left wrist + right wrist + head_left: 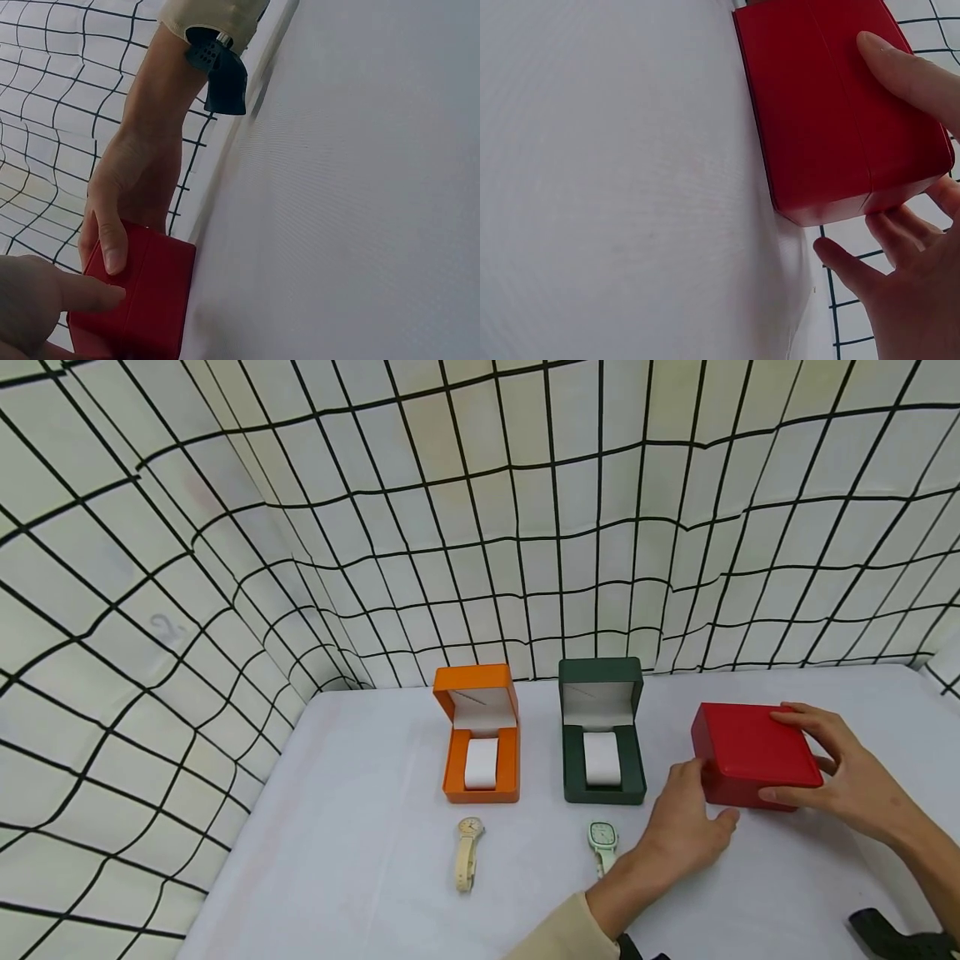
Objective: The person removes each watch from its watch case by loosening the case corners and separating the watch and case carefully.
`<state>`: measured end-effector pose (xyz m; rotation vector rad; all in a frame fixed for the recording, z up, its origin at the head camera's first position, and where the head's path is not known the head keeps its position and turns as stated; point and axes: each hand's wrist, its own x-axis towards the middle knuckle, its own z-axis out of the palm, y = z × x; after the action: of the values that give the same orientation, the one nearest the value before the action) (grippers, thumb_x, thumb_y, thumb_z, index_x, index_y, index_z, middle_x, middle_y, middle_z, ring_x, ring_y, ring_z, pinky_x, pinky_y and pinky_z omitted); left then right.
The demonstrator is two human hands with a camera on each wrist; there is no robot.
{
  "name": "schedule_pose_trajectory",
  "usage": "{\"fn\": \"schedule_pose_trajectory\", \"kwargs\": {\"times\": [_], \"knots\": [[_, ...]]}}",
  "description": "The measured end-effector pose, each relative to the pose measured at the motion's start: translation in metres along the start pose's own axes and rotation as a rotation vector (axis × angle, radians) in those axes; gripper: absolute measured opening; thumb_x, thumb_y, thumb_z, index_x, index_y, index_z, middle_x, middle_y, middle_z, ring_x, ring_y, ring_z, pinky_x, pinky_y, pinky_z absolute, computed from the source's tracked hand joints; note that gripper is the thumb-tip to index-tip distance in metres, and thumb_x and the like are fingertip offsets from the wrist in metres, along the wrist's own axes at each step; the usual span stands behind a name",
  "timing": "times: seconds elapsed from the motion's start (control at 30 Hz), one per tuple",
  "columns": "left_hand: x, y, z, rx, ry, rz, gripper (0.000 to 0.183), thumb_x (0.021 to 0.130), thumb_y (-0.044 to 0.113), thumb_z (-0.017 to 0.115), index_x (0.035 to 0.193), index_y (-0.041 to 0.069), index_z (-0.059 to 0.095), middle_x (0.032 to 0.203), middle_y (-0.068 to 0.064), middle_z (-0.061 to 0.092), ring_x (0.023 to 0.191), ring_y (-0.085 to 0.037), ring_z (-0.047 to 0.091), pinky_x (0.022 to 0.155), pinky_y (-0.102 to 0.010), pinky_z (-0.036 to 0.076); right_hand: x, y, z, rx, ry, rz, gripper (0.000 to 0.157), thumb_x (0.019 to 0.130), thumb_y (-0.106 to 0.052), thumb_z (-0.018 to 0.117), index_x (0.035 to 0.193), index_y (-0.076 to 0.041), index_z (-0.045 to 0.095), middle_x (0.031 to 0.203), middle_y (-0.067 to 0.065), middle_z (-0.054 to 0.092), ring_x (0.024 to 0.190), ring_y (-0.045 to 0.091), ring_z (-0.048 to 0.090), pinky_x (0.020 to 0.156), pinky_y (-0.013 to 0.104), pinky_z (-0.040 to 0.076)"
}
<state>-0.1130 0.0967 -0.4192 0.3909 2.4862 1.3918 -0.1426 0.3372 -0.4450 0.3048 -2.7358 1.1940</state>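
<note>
A closed red watch box [757,747] sits on the table at the right, slightly turned. My left hand [686,822] holds its left side, with the thumb in front and the fingertips at its left edge. On the opposite side my right hand [843,768] grips the box, thumb across the front and fingers at the back. The right wrist view shows the lid seam running along the red box [825,112], with the thumb lying over the front. In the left wrist view both thumbs are against the front face of the red box [154,292].
An orange watch box [452,760] and a green watch box [573,768] stand with lids raised, each holding a white cushion. In front of them lie a cream watch [466,856] and a pale green watch [602,837], partly behind the left wrist. Black netting [517,535] lines the back wall.
</note>
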Motion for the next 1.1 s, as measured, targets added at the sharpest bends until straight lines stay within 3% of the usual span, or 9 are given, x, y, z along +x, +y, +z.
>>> {"fn": "schedule_pose_trajectory", "kwargs": {"times": [0.33, 0.57, 1.1], "knots": [[0.003, 0.002, 0.004, -0.023, 0.02, 0.009, 0.069, 0.094, 0.013, 0.076, 0.153, 0.013, 0.04, 0.147, 0.007, 0.048, 0.126, 0.001, 0.049, 0.092, -0.016, 0.056, 0.0, 0.005, -0.002, 0.027, -0.003, -0.028, 0.109, 0.065, -0.007, 0.095, 0.158, -0.015, 0.039, 0.164, 0.001, 0.028, 0.124, -0.016, 0.021, 0.079, -0.006, 0.031], [0.007, 0.003, 0.007, -0.058, 0.028, -0.032, 0.071, 0.095, 0.014, 0.075, 0.154, 0.015, 0.038, 0.149, 0.009, 0.047, 0.128, 0.002, 0.048, 0.095, -0.017, 0.056, 0.002, 0.006, -0.002, 0.048, -0.01, -0.044, 0.104, 0.066, -0.006, 0.095, 0.155, -0.012, 0.041, 0.161, -0.002, 0.029, 0.124, -0.015, 0.023, 0.082, -0.007, 0.032], [0.009, 0.003, 0.012, -0.044, 0.123, -0.011, 0.068, 0.097, 0.013, 0.072, 0.157, 0.013, 0.039, 0.153, 0.007, 0.049, 0.136, -0.004, 0.049, 0.103, -0.019, 0.053, 0.007, 0.006, -0.004, 0.005, -0.036, -0.016, 0.103, 0.064, -0.012, 0.096, 0.151, -0.009, 0.042, 0.156, 0.019, 0.029, 0.12, -0.016, 0.021, 0.079, -0.004, 0.033]]}}
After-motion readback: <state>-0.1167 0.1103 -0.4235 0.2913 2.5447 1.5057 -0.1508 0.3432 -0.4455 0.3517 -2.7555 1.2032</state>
